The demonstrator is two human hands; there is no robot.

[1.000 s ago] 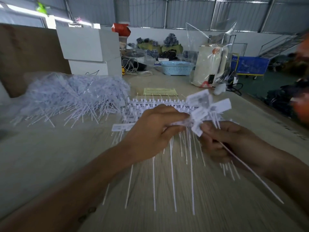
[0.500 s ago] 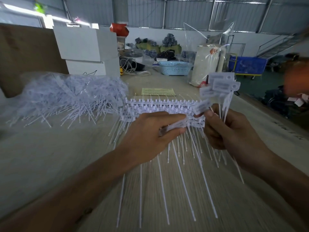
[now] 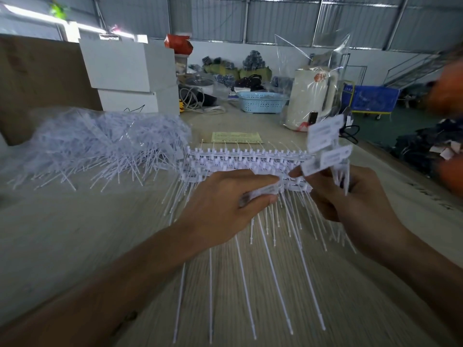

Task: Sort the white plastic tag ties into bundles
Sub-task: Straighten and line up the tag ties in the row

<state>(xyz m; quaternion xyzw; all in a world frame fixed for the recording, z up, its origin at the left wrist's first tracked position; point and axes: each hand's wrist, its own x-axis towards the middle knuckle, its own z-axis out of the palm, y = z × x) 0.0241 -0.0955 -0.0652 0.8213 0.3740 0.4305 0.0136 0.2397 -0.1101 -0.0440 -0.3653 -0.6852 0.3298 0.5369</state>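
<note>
Beneath the hands stretches a pale wood-grain table, running far ahead of them. Beyond the left hand, two white boxes stand stacked against a brown cardboard sheet. Farther ahead lie a yellow-green paper slip, a light blue basket and a cream kettle wrapped in clear plastic. Past the right hand, a blue cart stands on the green floor. Grey corrugated metal walls close the hall, with daylight entering at upper left.
</note>
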